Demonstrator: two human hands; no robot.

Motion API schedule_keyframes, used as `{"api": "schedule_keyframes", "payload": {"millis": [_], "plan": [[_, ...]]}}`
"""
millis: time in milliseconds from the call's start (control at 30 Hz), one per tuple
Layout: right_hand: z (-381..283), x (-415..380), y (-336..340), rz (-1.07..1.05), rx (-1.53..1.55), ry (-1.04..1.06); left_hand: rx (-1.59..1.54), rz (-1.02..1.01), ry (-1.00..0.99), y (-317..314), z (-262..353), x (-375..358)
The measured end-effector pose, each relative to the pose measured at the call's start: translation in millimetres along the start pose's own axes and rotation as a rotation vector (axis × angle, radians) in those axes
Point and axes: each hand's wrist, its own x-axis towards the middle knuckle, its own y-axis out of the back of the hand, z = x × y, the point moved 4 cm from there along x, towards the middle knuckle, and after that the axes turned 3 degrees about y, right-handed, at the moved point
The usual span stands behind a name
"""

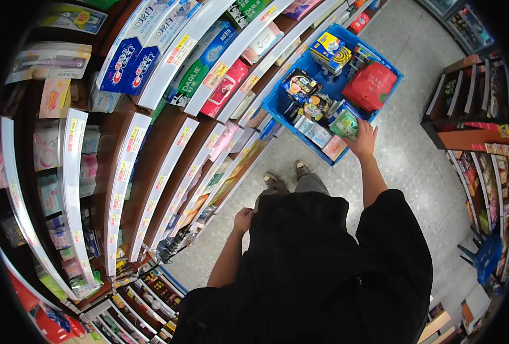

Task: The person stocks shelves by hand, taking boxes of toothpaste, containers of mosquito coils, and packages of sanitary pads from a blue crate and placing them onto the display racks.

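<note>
Over the near right corner of a blue plastic crate (330,157), my right hand (364,141) has its fingers at the edge of a green package (345,124), seemingly gripping it. Beside that package are a pale pink box (335,147) and a white-and-blue pack (313,131). Farther inside the crate sit yellow-and-blue boxes (329,50), a large red bag (370,86) and a black round-patterned pack (300,86). My left hand (243,220) hangs low beside my leg with its fingers curled; their inner side is hidden, so I cannot see anything in them.
Tall shelves line the left, with Crest toothpaste boxes (129,66), a green Darlie box (194,71) and price-tagged edges. Across the tiled floor (380,166) stand more brown shelves (466,123). A blue stool (486,255) is at the lower right. My shoes (302,168) are below the crate.
</note>
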Motion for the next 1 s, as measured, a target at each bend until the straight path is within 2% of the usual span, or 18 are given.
{"api": "schedule_keyframes", "payload": {"millis": [100,133,167,200,267,300,367,400,433,500,600,633,700,767,833,867,933,1000], "plan": [[2.6,6.9,-3.0,0.038,0.066,0.035,0.278,0.022,-0.08,4.0,-9.1,11.6],[-0.8,7.1,1.0,0.129,0.086,0.09,0.331,0.02,-0.093,-0.6,-21.9,26.1],[-5.8,8.6,9.5,0.167,0.103,0.134,0.397,-0.044,-0.221,-10.2,-58.9,53.7],[-10.2,11.2,15.6,0.209,0.134,0.15,0.228,-0.008,-0.045,5.4,-9.7,22.8],[-39.8,11.1,48.2,0.259,0.205,0.141,0.173,0.043,-0.166,18.8,30.6,13.3],[-54.7,10.1,55.4,0.225,0.304,0.161,0.118,0.055,-0.164,30.4,63.8,1.6],[-87.5,5.6,67.1,0.145,0.483,0.201,-0.039,0.214,-0.396,41.8,87.7,9.7],[-107.2,2.1,65.0,-0.025,0.558,0.179,-0.196,0.193,-0.471,52.4,114.8,3.1],[-127.3,-3.7,60.4,-0.1,0.629,0.246,-0.356,0.158,-0.507,59.4,137.3,-0.8],[-183.6,-12.5,60.2,-0.384,0.749,0.429,-0.545,0.082,-0.592,79.5,204.7,-36.8],[-271.2,-31.4,70.5,-0.618,0.863,0.706,-0.489,-0.104,-0.571,94.0,243.6,-50.9],[-294.8,-35.2,75.5,-0.62,0.913,0.8,-0.432,-0.032,-0.563,104.7,251.2,-56.8],[-323.5,-37.0,88.8,-0.385,1.009,0.792,-0.312,0.104,-0.547,132.3,257.7,-64.8],[-328.6,-35.7,90.7,-0.192,1.072,0.736,-0.49,0.227,-0.535,178.9,242.4,-62.5],[-323.1,-31.6,85.6,-0.053,1.105,0.643,-0.698,0.527,-0.452,226.0,265.5,-94.4],[-314.5,-30.7,73.3,-0.146,1.067,0.558,-0.801,0.485,-0.557,253.8,257.2,-84.5],[-279.9,-31.9,41.0,-0.323,0.984,0.402,-0.793,0.616,-0.672,291.0,271.0,-83.5],[-241.4,-39.9,17.1,-0.358,0.757,0.418,-0.888,0.655,-0.601,309.2,283.4,-80.4]]}}
